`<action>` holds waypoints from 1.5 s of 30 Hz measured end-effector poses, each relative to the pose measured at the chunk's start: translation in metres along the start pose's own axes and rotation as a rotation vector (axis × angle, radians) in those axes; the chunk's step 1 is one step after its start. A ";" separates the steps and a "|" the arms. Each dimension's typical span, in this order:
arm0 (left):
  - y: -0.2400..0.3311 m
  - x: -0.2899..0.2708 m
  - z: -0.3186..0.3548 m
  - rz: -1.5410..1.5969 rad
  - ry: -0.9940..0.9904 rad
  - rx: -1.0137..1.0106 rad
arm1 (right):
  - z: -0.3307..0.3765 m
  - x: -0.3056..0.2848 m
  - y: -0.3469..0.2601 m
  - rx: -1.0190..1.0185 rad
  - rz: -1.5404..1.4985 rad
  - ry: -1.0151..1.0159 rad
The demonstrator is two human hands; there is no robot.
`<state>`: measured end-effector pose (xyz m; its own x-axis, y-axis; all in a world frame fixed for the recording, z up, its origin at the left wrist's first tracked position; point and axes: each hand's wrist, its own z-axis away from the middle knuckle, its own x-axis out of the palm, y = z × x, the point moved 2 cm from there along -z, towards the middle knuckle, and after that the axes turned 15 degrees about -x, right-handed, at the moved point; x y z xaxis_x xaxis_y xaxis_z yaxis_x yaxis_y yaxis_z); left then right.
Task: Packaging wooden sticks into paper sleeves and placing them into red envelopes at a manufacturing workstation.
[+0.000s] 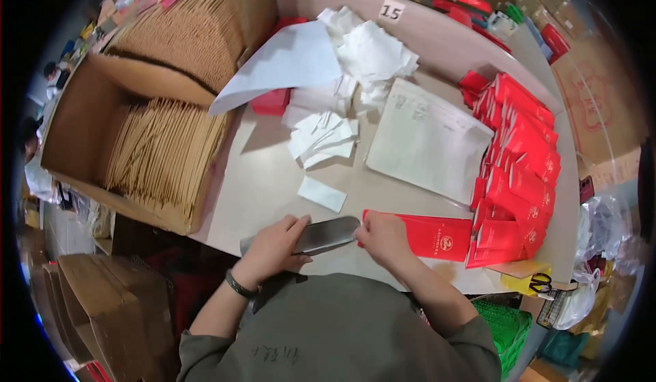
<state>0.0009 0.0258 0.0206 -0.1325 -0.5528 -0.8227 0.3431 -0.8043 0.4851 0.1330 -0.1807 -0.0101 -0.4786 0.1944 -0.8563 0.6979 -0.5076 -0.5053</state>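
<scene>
Here, at the lower centre of the frame, the left hand (277, 244) grips a long grey strip (328, 236), thumb and fingers closed around it. The strip's long axis runs left to right, tilting slightly upward to the right, and its rounded end points right, toward the right hand (384, 240). That hand's fingers are pinched at the left end of a red packet (437, 237); whether the strip's tip enters it, I cannot tell. The packet's long axis also runs left to right, dipping slightly at the right, toward the red pile (514, 177) at the right of the frame. A white slip (322, 194) lies just above the strip.
</scene>
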 end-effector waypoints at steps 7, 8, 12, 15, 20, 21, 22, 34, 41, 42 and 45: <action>0.008 -0.008 -0.019 0.130 0.241 0.446 | 0.000 -0.014 -0.023 -0.112 -0.103 0.038; -0.017 -0.025 -0.016 0.109 0.327 0.293 | -0.009 -0.016 -0.018 -0.144 -0.095 0.061; -0.134 -0.095 -0.005 0.029 0.745 -0.609 | -0.034 -0.009 0.001 -0.214 0.068 0.299; -0.221 -0.097 0.007 0.226 0.658 -0.617 | -0.067 0.007 -0.004 -0.258 0.017 0.247; -0.213 -0.111 -0.008 -0.034 0.567 -0.608 | -0.066 -0.025 -0.017 -0.280 -0.075 0.203; -0.215 -0.109 -0.004 -0.023 0.559 -0.598 | -0.067 -0.022 -0.017 -0.258 -0.061 0.203; -0.215 -0.111 -0.002 -0.100 0.676 -0.554 | -0.067 -0.012 -0.013 -0.244 -0.048 0.209; -0.077 0.021 0.020 0.956 0.520 -0.387 | -0.030 0.007 -0.030 -0.798 0.140 0.080; -0.086 -0.027 0.038 0.763 0.020 -0.277 | -0.001 -0.070 -0.010 -0.245 -0.256 0.594; -0.083 -0.032 0.041 0.787 -0.080 -0.284 | 0.014 -0.058 -0.008 -0.380 -0.133 0.377; -0.099 -0.028 0.024 0.384 0.016 -0.383 | 0.023 -0.016 0.004 -0.641 0.018 0.166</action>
<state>-0.0520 0.1160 0.0028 0.0825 -0.7852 -0.6137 0.6786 -0.4067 0.6116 0.1308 -0.2053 0.0044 -0.4112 0.3432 -0.8444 0.9084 0.0782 -0.4106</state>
